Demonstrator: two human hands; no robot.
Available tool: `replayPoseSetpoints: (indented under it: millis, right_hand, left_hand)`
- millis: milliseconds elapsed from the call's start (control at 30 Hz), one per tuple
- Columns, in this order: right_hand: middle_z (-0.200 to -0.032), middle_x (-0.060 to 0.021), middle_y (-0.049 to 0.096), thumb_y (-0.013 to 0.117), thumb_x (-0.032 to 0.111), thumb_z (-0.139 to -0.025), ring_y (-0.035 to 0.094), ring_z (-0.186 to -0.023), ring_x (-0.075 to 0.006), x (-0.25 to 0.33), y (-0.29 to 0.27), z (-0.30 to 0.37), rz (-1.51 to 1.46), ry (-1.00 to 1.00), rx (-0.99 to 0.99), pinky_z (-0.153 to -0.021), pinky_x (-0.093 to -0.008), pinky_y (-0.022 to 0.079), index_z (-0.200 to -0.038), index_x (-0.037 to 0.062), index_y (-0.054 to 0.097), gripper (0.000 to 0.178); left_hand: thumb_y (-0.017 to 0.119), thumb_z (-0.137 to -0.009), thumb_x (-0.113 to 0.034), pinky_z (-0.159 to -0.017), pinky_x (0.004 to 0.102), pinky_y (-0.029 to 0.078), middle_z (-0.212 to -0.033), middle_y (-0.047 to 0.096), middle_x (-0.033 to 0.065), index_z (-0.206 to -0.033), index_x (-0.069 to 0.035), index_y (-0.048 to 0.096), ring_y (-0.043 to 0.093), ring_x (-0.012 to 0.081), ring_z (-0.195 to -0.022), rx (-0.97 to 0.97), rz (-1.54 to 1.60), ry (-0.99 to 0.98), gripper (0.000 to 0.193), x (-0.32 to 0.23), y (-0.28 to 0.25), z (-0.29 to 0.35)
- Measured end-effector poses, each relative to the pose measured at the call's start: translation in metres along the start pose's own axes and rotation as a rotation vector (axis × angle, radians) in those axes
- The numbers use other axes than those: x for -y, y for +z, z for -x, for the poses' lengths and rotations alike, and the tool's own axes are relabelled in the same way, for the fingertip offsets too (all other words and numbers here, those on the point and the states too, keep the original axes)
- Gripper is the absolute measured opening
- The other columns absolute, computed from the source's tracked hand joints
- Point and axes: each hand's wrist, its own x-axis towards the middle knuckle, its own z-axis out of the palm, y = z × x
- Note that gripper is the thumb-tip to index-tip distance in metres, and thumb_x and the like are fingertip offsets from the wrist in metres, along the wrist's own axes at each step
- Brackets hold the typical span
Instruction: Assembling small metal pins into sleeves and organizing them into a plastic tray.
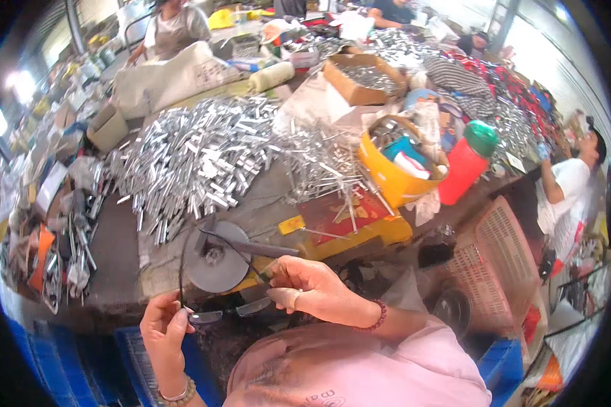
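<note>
A pair of eyeglasses [253, 307] with dark temples is held low in front of me, its two lenses over the table's near edge. My left hand [164, 325] pinches it at one end, beside a lens. My right hand [310, 288], with a ring and a red bead bracelet at the wrist, has its fingers closed on the other end. Just beyond the glasses lies a round grey metal disc [214, 271], with a dark bar-like tool [265, 249] across it. A screwdriver with a yellow handle [292, 224] rests farther back.
A large heap of short silver metal pieces [197, 152] covers the table's middle. To the right stand a yellow container [394, 180], a red bottle with a green cap [465, 166] and a pink plastic basket [495, 258]. A cardboard box [343, 88] sits farther back. Other people work around the table.
</note>
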Motion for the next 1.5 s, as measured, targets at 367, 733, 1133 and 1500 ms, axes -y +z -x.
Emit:
replayPoseSetpoints:
  millis: [367, 733, 1133, 1500]
  right_hand:
    - [-0.106, -0.0060, 0.071, 0.070, 0.012, -0.103, 0.071, -0.084, -0.0130, 0.049, -0.107, 0.051, -0.074, -0.263, -0.560, -0.070, -0.0291, 0.060, -0.126, -0.0001, 0.067, 0.026]
    - [-0.096, -0.0052, 0.073, 0.073, 0.010, -0.100, 0.069, -0.067, -0.0111, 0.065, -0.199, 0.043, 0.122, -0.355, -1.080, -0.051, -0.0251, 0.054, -0.124, 0.0015, 0.067, 0.027]
    - [-0.117, -0.0116, 0.070, 0.075, -0.002, -0.094, 0.067, -0.087, -0.0179, 0.085, -0.151, 0.060, 1.000, -0.680, -1.264, -0.078, -0.0326, 0.055, -0.118, 0.0002, 0.070, 0.024]
    - [-0.138, -0.0259, 0.070, 0.050, 0.083, -0.095, 0.067, -0.123, -0.0309, 0.163, -0.114, 0.142, 1.105, -1.332, -0.531, -0.117, -0.0475, 0.042, -0.130, -0.0104, 0.065, 0.101]
  left_hand:
    - [0.065, -0.110, -0.010, -0.071, 0.0206, 0.052, -0.098, 0.067, -0.0003, -0.147, -0.004, 0.063, 0.062, 0.0049, -0.085, -0.001, -0.166, 0.254, 0.037, 0.023, -0.008, -0.084]
    - [0.065, -0.110, -0.009, -0.067, 0.0210, 0.053, -0.095, 0.068, 0.0008, -0.142, -0.004, 0.065, 0.061, 0.0056, -0.079, -0.009, -0.185, 0.145, 0.033, 0.041, -0.028, -0.077]
    - [0.061, -0.112, -0.009, -0.066, 0.0210, 0.049, -0.088, 0.069, 0.0009, -0.131, -0.003, 0.072, 0.058, 0.0044, -0.074, -0.244, -0.224, 0.392, 0.023, -0.008, -0.059, -0.045]
    - [0.050, -0.109, -0.042, -0.069, 0.0342, 0.031, -0.084, 0.049, 0.0078, -0.091, 0.000, 0.058, 0.041, 0.0190, -0.079, -0.367, -0.156, 1.408, 0.046, -0.143, -0.090, 0.035]
